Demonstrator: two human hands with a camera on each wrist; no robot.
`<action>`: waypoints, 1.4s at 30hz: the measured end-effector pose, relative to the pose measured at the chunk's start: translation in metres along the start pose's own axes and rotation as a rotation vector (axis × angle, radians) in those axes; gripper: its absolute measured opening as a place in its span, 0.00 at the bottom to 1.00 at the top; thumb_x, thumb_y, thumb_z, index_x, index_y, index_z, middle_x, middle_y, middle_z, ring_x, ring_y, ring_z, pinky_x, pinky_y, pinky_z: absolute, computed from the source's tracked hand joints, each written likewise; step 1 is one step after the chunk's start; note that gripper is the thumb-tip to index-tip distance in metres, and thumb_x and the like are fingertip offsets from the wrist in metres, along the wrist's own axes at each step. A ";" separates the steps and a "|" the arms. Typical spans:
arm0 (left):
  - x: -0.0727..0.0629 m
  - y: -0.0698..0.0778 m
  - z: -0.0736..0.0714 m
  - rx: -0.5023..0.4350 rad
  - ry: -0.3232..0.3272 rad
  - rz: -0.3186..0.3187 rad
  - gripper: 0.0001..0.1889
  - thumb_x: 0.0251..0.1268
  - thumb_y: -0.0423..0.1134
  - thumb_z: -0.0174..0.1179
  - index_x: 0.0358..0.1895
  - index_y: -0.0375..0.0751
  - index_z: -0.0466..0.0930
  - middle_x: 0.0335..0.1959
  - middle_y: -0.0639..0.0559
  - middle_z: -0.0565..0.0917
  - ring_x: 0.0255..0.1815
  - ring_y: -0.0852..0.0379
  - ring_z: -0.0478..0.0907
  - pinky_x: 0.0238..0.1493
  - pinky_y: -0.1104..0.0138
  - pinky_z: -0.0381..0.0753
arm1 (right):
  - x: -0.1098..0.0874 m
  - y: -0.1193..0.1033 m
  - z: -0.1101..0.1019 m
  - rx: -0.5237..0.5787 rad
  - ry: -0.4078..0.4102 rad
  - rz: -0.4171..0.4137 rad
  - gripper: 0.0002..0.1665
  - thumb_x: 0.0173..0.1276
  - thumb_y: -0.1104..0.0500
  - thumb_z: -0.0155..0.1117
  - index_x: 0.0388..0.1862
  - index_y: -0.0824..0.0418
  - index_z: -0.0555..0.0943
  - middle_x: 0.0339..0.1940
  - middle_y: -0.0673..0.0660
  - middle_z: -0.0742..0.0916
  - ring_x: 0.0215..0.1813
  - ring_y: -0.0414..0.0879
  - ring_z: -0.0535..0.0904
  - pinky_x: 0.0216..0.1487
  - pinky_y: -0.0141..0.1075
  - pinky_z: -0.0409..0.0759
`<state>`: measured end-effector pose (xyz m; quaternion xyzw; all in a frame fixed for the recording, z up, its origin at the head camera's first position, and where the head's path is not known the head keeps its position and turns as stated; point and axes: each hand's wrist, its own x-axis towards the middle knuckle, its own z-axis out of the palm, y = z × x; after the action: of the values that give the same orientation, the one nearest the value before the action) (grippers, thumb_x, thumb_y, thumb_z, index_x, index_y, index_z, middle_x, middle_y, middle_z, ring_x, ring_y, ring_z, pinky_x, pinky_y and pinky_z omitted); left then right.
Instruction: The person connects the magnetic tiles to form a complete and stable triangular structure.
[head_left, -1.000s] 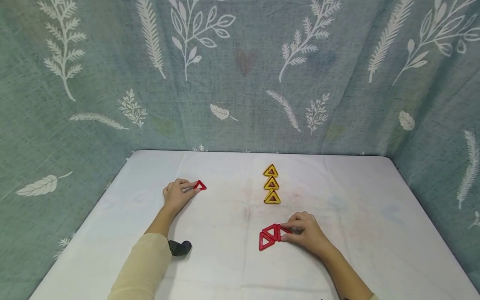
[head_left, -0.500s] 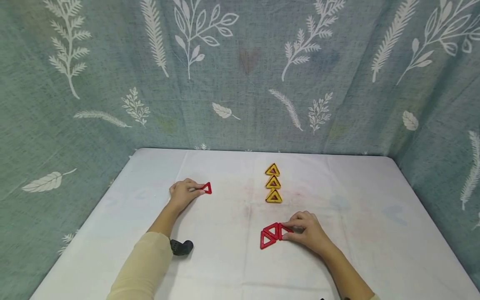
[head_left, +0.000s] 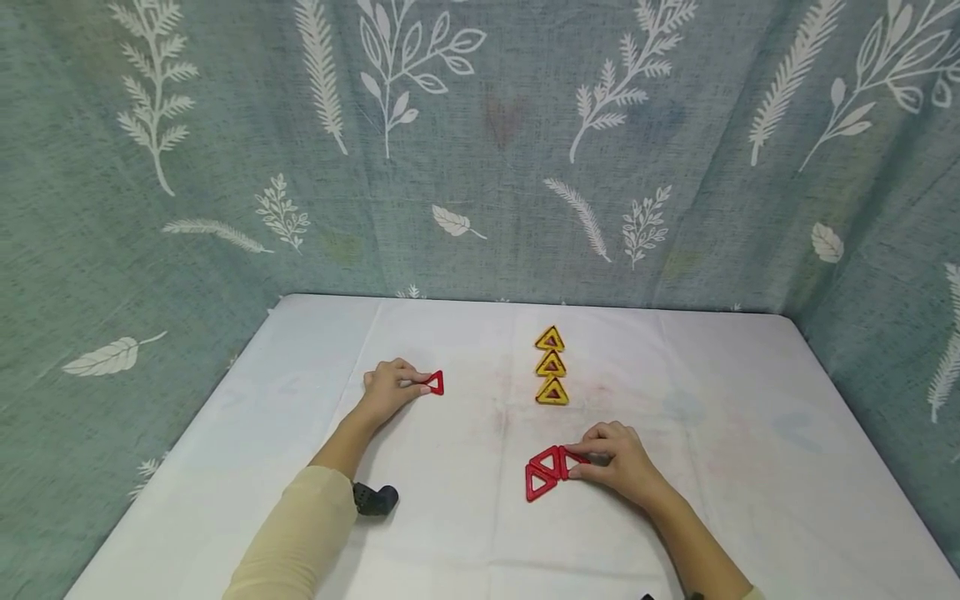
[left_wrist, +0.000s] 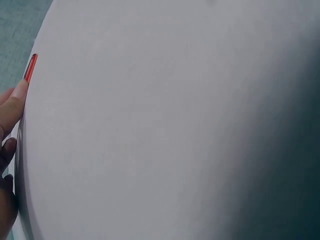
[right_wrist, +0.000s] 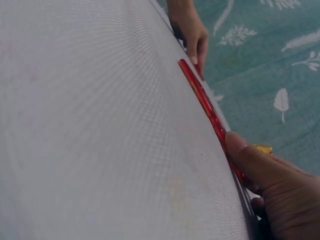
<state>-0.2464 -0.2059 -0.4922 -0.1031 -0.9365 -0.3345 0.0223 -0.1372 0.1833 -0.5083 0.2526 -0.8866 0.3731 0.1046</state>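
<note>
In the head view my left hand (head_left: 387, 391) pinches a small red triangle tile (head_left: 437, 382) with an open centre, left of the table's middle. The same tile (left_wrist: 31, 67) shows edge-on beyond the fingertips in the left wrist view. My right hand (head_left: 617, 461) holds another red triangle tile (head_left: 572, 462) between thumb and fingers. That tile lies edge to edge with two more red triangles, a middle one (head_left: 547, 460) and a lower-left one (head_left: 538, 482). In the right wrist view the joined red tiles (right_wrist: 205, 102) lie flat, seen from the side.
Three yellow triangles (head_left: 551, 364) stand in a column behind the red group. A white cloth (head_left: 450, 533) covers the table. A black curved device (head_left: 377, 500) sits by the left forearm. Green leaf-patterned fabric (head_left: 480, 208) hangs behind and at the sides.
My left hand has moved rightward and slightly nearer with its red triangle, which has turned in the fingers. The right hand stays on its tile. The whole view has shifted slightly.
</note>
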 end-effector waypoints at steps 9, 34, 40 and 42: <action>-0.001 0.007 0.007 0.008 -0.029 0.021 0.14 0.55 0.43 0.67 0.45 0.43 0.86 0.40 0.50 0.80 0.49 0.46 0.69 0.49 0.49 0.51 | 0.000 0.002 0.000 -0.028 -0.031 -0.039 0.19 0.45 0.50 0.77 0.39 0.49 0.89 0.32 0.39 0.78 0.37 0.34 0.66 0.38 0.34 0.60; -0.009 0.046 0.032 0.078 -0.165 0.246 0.13 0.52 0.45 0.69 0.42 0.47 0.88 0.37 0.58 0.79 0.47 0.55 0.68 0.49 0.55 0.55 | 0.000 0.000 -0.001 -0.009 -0.058 -0.009 0.18 0.47 0.49 0.77 0.39 0.48 0.89 0.32 0.38 0.77 0.37 0.34 0.65 0.38 0.35 0.60; -0.010 0.053 0.038 0.105 -0.208 0.302 0.14 0.51 0.46 0.69 0.42 0.48 0.88 0.35 0.60 0.78 0.45 0.57 0.68 0.48 0.57 0.57 | 0.000 0.002 0.000 -0.004 -0.068 0.004 0.18 0.48 0.48 0.76 0.39 0.48 0.89 0.32 0.38 0.77 0.38 0.34 0.65 0.38 0.35 0.59; -0.011 0.057 0.041 0.118 -0.242 0.328 0.14 0.52 0.47 0.68 0.43 0.49 0.88 0.35 0.61 0.78 0.45 0.58 0.68 0.48 0.57 0.57 | 0.000 0.002 0.001 -0.002 -0.075 0.016 0.17 0.48 0.47 0.76 0.39 0.47 0.89 0.32 0.38 0.77 0.38 0.34 0.65 0.39 0.35 0.59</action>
<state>-0.2228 -0.1389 -0.4891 -0.2920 -0.9209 -0.2564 -0.0304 -0.1381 0.1843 -0.5100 0.2590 -0.8924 0.3632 0.0685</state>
